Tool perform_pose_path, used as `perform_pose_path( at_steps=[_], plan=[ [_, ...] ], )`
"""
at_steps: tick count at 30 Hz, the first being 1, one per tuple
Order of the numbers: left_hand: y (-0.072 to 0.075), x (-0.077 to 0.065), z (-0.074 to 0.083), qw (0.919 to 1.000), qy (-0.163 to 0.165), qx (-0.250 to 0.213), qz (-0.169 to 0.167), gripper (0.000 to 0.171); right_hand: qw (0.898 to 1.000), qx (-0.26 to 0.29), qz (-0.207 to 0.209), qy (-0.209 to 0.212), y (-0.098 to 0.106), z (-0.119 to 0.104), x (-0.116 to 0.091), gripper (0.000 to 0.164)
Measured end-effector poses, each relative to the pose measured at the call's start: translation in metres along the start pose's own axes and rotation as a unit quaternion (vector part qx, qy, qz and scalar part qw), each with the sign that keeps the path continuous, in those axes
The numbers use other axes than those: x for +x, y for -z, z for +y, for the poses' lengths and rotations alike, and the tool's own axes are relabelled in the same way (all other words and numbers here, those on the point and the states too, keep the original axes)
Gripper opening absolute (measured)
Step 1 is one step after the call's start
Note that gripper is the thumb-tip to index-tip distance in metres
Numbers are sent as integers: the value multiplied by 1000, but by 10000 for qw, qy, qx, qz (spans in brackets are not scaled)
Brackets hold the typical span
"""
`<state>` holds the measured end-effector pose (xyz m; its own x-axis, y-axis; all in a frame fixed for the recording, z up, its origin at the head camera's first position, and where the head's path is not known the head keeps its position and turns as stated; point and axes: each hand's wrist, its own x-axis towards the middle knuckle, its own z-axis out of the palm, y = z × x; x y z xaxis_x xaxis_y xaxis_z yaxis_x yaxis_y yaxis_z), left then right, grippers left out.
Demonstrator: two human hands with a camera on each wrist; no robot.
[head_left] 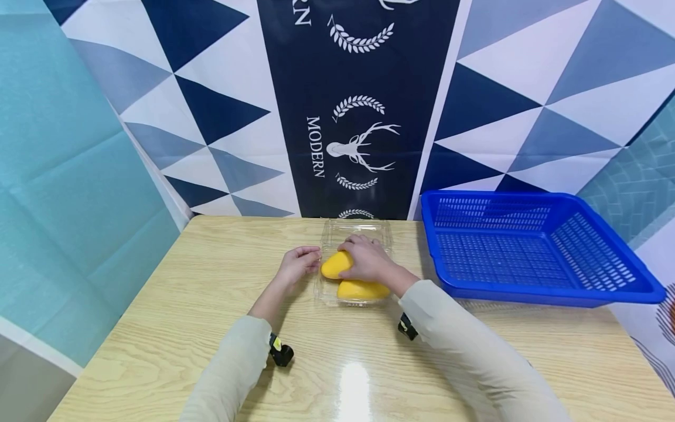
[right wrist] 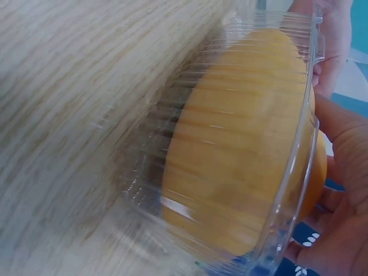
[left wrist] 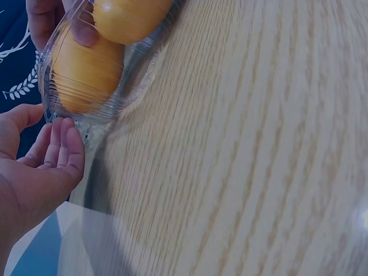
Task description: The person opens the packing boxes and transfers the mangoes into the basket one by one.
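Note:
A clear plastic clamshell box (head_left: pixel 324 291) lies on the table with its lid (head_left: pixel 364 225) folded back toward the wall. Two yellow mangoes are inside it. The nearer mango (head_left: pixel 364 291) lies along the front side, seen through the ribbed wall in the right wrist view. My right hand (head_left: pixel 367 258) grips the farther mango (head_left: pixel 336 265) from above, thumb on the near side and fingers over the back. At the box's left edge, my left hand (head_left: pixel 299 266) pinches the rim between thumb and fingers, as the left wrist view shows.
A blue perforated plastic basket (head_left: pixel 527 293) stands to the right on the wooden table (head_left: pixel 211 328). Behind the table hangs a patterned cloth (head_left: pixel 358 193) with triangles and a deer print. A black wrist camera (head_left: pixel 281 353) sits under the left sleeve.

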<state>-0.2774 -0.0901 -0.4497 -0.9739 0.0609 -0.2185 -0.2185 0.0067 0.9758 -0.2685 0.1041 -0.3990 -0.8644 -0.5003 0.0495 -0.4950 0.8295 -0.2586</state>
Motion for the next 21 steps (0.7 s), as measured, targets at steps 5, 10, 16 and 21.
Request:
perform_pose_path(
  at_steps=[5, 10, 16, 21],
  plan=[
    [0, 0, 0, 10000, 14, 30, -13, 33, 9998, 75, 170, 17, 0, 3, -2, 61],
    [0, 1, 1, 10000, 11, 46, 12, 33, 9992, 261, 310, 39, 1, 6, -3, 62],
    [-1, 1, 0, 10000, -13, 16, -9, 33, 9973, 561, 460, 132, 0, 10, -4, 63],
    [-1, 0, 1, 10000, -29, -13, -47, 32, 9957, 779, 498, 104, 0, 11, -5, 69]
  ],
)
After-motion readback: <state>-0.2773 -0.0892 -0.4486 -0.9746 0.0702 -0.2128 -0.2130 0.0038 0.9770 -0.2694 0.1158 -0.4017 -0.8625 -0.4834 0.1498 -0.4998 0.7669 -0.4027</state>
